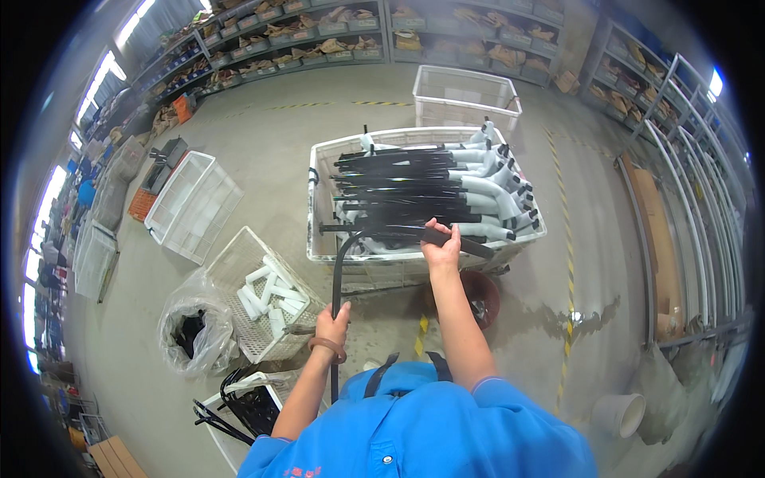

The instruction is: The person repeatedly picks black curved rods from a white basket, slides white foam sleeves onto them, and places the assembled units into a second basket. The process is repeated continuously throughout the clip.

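A black bent tube [338, 275] is held in both my hands, curving from upright near my body to lying across toward the right. My left hand [331, 322] is closed round its upright part. Around the part that lies across, my right hand [442, 247] is closed, just over the near rim of a large white crate [374, 260]. Inside that crate, black tubes [390, 182] lie side by side, their right ends wrapped in pale grey sleeves [490, 191]. The lower end of the held tube is hidden at my body.
At the left stand a white basket [239, 247] of white rolls [275, 291], a clear plastic bag [219, 319] and a crate of black bent tubes [259, 410]. A red bucket [483, 291] is behind my right forearm. More crates [199, 203] [466, 88] and shelves [327, 56] lie beyond.
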Demonstrator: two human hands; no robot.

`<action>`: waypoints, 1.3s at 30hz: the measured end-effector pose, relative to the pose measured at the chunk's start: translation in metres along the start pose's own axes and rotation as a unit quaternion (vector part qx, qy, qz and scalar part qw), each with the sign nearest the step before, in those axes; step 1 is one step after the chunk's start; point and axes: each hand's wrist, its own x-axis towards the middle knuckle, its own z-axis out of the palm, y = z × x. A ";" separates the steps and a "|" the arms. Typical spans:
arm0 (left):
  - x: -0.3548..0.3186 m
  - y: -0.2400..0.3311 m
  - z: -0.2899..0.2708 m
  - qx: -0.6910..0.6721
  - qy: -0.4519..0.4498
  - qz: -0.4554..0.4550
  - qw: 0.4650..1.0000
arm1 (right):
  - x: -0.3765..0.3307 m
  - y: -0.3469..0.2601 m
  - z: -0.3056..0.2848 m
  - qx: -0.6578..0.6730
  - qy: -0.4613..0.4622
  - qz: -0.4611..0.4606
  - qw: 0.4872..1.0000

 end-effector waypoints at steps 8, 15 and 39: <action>0.002 -0.049 -0.064 0.130 0.155 0.144 0.969 | -0.012 0.071 -0.006 -0.070 0.130 0.126 0.981; -0.016 -0.070 -0.113 0.117 0.195 0.193 0.954 | -0.032 0.128 0.002 -0.153 0.144 0.179 0.961; -0.017 -0.073 -0.137 0.134 0.254 0.249 0.925 | -0.072 0.263 -0.023 -0.214 -0.024 0.056 0.975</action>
